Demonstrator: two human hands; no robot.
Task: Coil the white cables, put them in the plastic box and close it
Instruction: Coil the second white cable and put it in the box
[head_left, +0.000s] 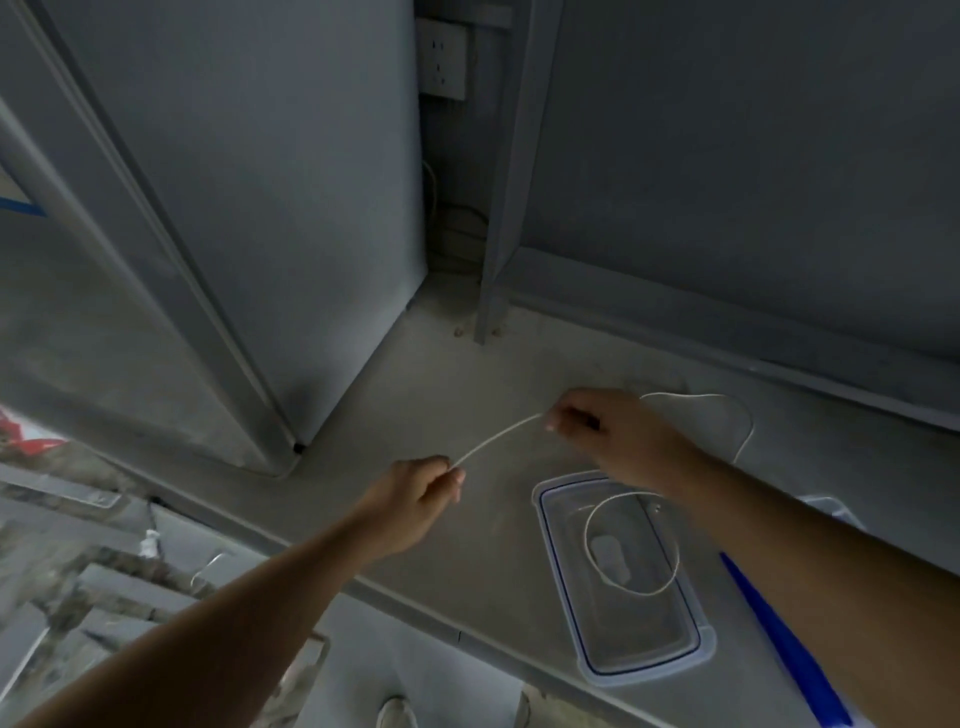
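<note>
A thin white cable (498, 439) stretches taut between my two hands above a grey concrete ledge. My left hand (415, 499) pinches its near end; my right hand (608, 431) grips it farther along. Beyond the right hand the cable curves off over the ledge (727, 410). Below my right forearm a loop of white cable (631, 543) hangs or lies over a clear plastic lid with a blue seal (623, 670), which lies flat on the ledge. A corner of another clear plastic piece (831, 506) shows behind my right arm; I cannot tell whether it is the box.
A grey wall and metal post (498, 208) stand behind the ledge, with a white socket (441, 57) up high. A blue strip (784, 644) lies at the right. Rubble and steps (104, 597) lie below the ledge's left edge.
</note>
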